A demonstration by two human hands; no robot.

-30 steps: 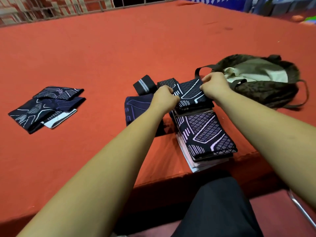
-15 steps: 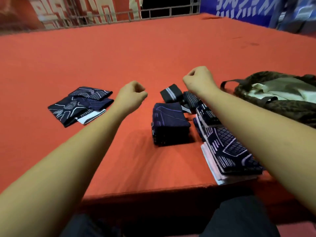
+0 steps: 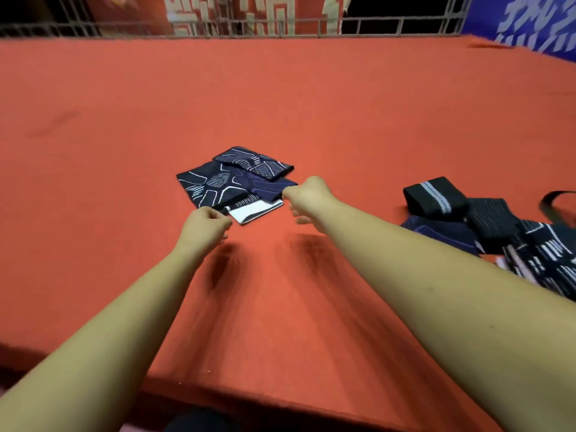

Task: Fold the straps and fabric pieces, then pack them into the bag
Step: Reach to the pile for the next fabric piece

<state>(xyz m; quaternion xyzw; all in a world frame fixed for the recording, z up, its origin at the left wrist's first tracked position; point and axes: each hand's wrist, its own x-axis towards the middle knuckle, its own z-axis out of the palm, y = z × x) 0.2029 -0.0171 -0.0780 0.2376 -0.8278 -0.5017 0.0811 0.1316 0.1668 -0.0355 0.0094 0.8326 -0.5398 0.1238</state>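
A loose pile of dark patterned fabric pieces (image 3: pixel 230 182) with a white piece (image 3: pixel 255 212) underneath lies on the red table (image 3: pixel 280 98). My left hand (image 3: pixel 204 227) has curled fingers at the pile's near corner and seems to pinch it. On the pile's right edge, my right hand (image 3: pixel 310 194) pinches the purple-lined piece. At the right lie a folded black strap with a grey stripe (image 3: pixel 433 198), a dark folded piece (image 3: pixel 489 221), a navy folded piece (image 3: pixel 442 232) and a patterned stack (image 3: pixel 545 260). Of the bag only a black strap loop (image 3: pixel 558 201) shows.
The table's front edge (image 3: pixel 280 397) runs just below my forearms. A metal railing (image 3: pixel 280 26) lines the far side, with red and blue banners behind it.
My view and both hands have swung left, from above the folded stack by the bag to the loose pile. The hands, which were held in the air, now meet its edges.
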